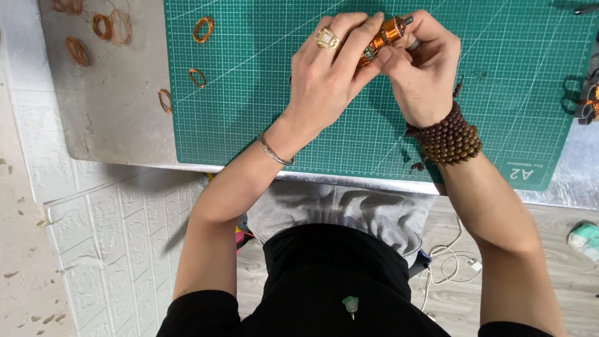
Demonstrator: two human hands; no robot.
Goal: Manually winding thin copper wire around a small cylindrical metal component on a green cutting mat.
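Black cloth [324, 293] covers the person's chest, closest to the camera, with a tiny green charm [350, 304] hanging on it and grey trousers [349, 215] just past it.

Both hands meet over the green cutting mat [249, 112], near its far edge. Between them is a small coil wound with shiny copper wire [388, 32]. It is tilted, with a dark metal tip poking out at the top right. The left hand [327, 78] has its fingers curled tight around the lower end of the coil. A big gold ring [327, 39] sits on one finger and a thin silver bracelet [274, 151] on the wrist. The right hand [424, 68] pinches the coil from the other side, fingers bent and close together. Brown bead bracelets [449, 136] wrap the right wrist.

Little copper wire loops [203, 29] lie to the left, some on the mat and some on the grey metal table [112, 112]. White cables [452, 262] lie on the wood floor at the right.
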